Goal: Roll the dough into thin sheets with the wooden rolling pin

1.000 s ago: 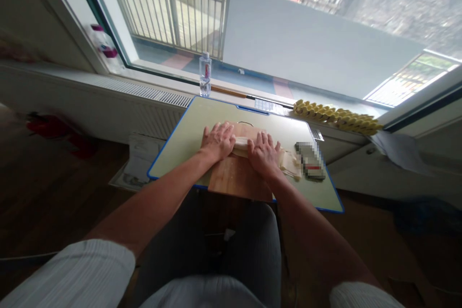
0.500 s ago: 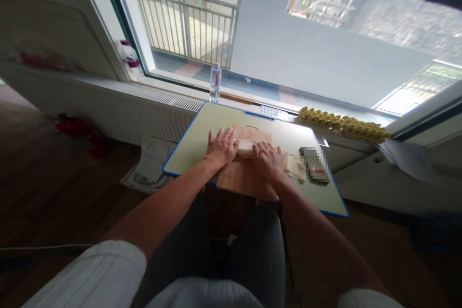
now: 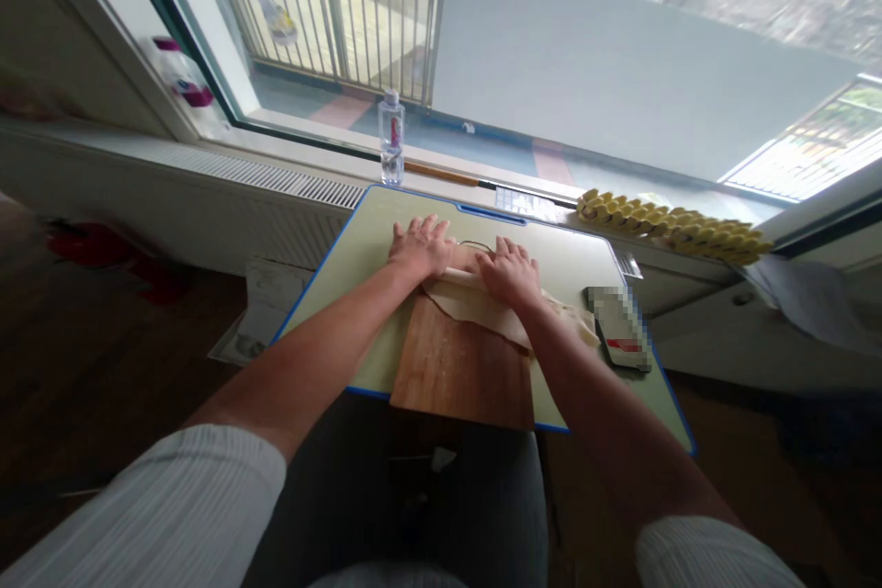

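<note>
Left hand [image 3: 422, 248], palm down, fingers extended and slightly spread, laid across the left end of a pale roll [image 3: 463, 278]; right hand [image 3: 510, 271], palm down, fingers likewise unclenched, laid on the roll's right part. From the roll, a thin dough sheet [image 3: 475, 310] is spread toward the wearer, its near edge uneven. Both are carried by a wooden board [image 3: 461, 372], fitted with a wire loop at its far end and set slightly over the near edge of a pale green, blue-rimmed desk [image 3: 378, 216]. Further dough [image 3: 575, 322] is seen to the right of the right forearm; whether it is joined to the sheet cannot be told. Beside it, flat on the desk, a dark-edged device [image 3: 624, 331], its face pixelated. Beyond the desk, along the window sill: one clear bottle [image 3: 391, 142], upright; one row of yellow egg trays [image 3: 668, 225], toward the right.
</note>
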`<state>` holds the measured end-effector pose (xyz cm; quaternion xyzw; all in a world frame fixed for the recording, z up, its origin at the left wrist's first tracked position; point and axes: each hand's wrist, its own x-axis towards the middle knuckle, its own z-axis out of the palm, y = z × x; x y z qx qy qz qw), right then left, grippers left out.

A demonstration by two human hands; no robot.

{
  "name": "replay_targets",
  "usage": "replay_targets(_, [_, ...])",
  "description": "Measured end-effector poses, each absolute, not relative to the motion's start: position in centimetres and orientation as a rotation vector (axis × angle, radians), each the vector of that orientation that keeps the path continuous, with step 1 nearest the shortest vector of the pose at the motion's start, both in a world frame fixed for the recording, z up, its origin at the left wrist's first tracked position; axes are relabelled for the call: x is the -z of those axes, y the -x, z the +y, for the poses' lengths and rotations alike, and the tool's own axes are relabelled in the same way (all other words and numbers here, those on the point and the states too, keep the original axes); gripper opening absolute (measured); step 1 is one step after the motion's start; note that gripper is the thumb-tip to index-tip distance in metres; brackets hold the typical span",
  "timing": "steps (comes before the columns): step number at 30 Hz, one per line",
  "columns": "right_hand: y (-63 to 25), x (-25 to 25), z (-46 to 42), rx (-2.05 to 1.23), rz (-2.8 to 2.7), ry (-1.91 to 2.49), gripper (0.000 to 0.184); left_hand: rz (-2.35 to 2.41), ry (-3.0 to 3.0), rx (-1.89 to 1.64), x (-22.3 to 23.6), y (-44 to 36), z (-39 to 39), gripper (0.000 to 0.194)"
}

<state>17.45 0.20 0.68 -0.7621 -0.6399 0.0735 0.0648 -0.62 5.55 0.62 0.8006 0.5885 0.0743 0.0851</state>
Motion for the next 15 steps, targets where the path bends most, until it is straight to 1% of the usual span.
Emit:
replay_targets(5, [-16.6,-0.6,-2.1,-0.117,-1.927,2.308,0.074,1.741,-2.399,-0.251,-0.3,1.1,3.8,0.066])
replay_targets(10, [-14.9,0.4,-7.0,0.109,-1.931,2.240,0.068,1.736,-2.445,-0.374,0.5,2.4,-0.7,0.061])
replay_targets(15, [-13.6,1.1,-11.7,0.191,-1.938,2.187,0.069,1.713,-2.484,-0.464,0.8,3.9,-5.3,0.063])
